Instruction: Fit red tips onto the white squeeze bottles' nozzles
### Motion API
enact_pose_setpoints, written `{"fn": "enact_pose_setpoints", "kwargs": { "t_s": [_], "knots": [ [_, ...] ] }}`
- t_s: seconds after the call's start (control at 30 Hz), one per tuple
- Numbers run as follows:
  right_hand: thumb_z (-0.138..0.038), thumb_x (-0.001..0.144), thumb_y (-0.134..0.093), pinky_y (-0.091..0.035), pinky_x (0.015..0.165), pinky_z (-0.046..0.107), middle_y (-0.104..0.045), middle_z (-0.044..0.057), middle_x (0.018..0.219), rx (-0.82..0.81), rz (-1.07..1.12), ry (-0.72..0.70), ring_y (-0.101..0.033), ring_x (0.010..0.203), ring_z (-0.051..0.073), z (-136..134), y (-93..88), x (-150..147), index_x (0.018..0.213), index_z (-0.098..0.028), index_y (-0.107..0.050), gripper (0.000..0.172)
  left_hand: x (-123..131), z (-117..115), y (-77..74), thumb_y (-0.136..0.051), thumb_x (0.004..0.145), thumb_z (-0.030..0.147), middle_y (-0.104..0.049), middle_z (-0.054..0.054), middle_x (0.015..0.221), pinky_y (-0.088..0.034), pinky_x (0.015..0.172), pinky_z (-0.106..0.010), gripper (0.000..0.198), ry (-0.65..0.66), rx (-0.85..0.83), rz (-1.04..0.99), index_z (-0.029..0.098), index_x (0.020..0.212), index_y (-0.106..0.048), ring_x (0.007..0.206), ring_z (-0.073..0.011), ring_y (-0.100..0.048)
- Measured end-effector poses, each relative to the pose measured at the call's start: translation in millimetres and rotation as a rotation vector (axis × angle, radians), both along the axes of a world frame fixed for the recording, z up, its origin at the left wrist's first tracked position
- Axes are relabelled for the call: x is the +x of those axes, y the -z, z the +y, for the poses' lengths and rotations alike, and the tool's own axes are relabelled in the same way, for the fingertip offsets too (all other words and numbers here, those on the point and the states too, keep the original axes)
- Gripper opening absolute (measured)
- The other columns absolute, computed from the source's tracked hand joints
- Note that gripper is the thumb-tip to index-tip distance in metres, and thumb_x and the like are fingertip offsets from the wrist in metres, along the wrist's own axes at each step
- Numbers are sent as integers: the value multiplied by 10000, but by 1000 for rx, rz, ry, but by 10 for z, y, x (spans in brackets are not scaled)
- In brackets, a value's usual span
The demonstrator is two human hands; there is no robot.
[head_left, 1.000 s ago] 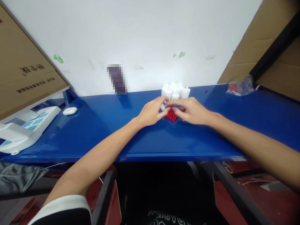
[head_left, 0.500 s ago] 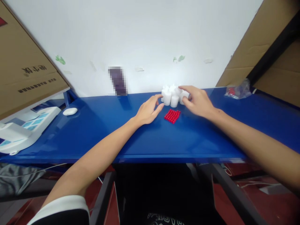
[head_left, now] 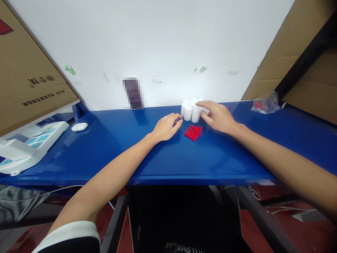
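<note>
Several small white bottles (head_left: 187,111) stand close together on the blue table near the wall. My right hand (head_left: 219,116) reaches in from the right, its index finger and thumb round a white bottle (head_left: 205,111) that its fingers partly hide. Its index fingertip reaches the front bottle (head_left: 195,114). To the left of the group rests my left hand (head_left: 167,127), fingers loosely curved and thumb apart from them, with nothing seen in it. In front of the bottles lies a patch of small red pieces (head_left: 193,133) in tight rows, too small to name surely.
A clear bag with red pieces (head_left: 265,103) lies at the back right. On the left are a white oval case (head_left: 79,127) and a white device with blue panels (head_left: 37,142). Cardboard (head_left: 31,70) flanks the table (head_left: 105,154). A tiny red piece (head_left: 230,108) shows beyond my right hand.
My right hand has shifted slightly left, and the bottles stand closer together. The fingers of my left hand have curled in and drawn down a little from the bottles.
</note>
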State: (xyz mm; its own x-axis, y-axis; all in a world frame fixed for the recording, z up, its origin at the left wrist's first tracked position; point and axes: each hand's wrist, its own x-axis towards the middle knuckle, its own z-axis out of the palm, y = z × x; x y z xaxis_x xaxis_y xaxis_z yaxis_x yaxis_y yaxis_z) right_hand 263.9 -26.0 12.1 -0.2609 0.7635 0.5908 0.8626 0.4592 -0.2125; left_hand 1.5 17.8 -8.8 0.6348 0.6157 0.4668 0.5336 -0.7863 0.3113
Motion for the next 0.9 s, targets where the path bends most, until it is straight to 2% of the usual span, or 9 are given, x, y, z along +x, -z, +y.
{"fn": "enact_pose_setpoints", "kwargs": {
  "t_s": [0.13, 0.23, 0.37, 0.5, 0.57, 0.77, 0.9],
  "knots": [
    [-511, 907, -642, -575, 824, 463, -788, 112, 1191, 61, 131, 120, -736, 799, 278, -74, -60, -6, 1203, -235, -752, 419, 2, -6, -11, -404, 1060, 406, -682, -45, 937, -460, 771, -340, 358, 4, -10, 27, 187, 1100, -685, 796, -178, -601],
    [-529, 859, -661, -570, 761, 448, -791, 130, 1099, 125, 225, 138, -711, 706, 261, -129, -89, -15, 1133, -203, -751, 435, 8, -14, -14, -414, 1053, 384, -685, -47, 936, -464, 773, -338, 339, 21, -10, 38, 186, 1081, -688, 792, -175, -598],
    [-442, 916, -558, -563, 745, 437, -735, 149, 1228, 129, 231, 82, -696, 715, 242, -122, -69, -39, 1152, -188, -747, 395, 13, -21, -10, -421, 1044, 362, -683, -50, 940, -473, 783, -339, 325, 49, -1, 46, 183, 1076, -690, 798, -176, -596],
    [-364, 966, -511, -578, 847, 474, -659, 132, 1406, 0, 144, -50, -671, 713, 203, -45, -1, -70, 1253, -220, -730, 389, 11, -40, -24, -423, 1039, 353, -674, -62, 957, -492, 812, -356, 325, 76, 7, 69, 175, 1085, -690, 818, -186, -598],
    [-349, 958, -530, -574, 897, 513, -616, 133, 1478, -6, 114, -78, -648, 679, 185, -6, 36, -73, 1314, -224, -704, 415, 18, -70, -44, -410, 1043, 345, -673, -78, 989, -504, 869, -381, 333, 92, 24, 84, 168, 1094, -687, 873, -203, -606],
    [-294, 950, -536, -583, 895, 545, -573, 130, 1543, 18, 125, -66, -643, 664, 182, 47, 93, -42, 1361, -231, -674, 438, 157, -265, -101, -376, 1068, 384, -667, -121, 1201, -484, 1025, -435, 409, 158, 54, 146, 166, 1238, -678, 1092, -261, -580],
    [-276, 958, -513, -571, 943, 546, -588, 136, 1539, 0, 110, -101, -699, 794, 235, 64, 108, -32, 1402, -215, -658, 471, 296, -378, -105, -370, 1080, 452, -616, -126, 1410, -441, 1106, -472, 486, 208, 38, 205, 182, 1410, -603, 1264, -293, -532]
  ]
}}
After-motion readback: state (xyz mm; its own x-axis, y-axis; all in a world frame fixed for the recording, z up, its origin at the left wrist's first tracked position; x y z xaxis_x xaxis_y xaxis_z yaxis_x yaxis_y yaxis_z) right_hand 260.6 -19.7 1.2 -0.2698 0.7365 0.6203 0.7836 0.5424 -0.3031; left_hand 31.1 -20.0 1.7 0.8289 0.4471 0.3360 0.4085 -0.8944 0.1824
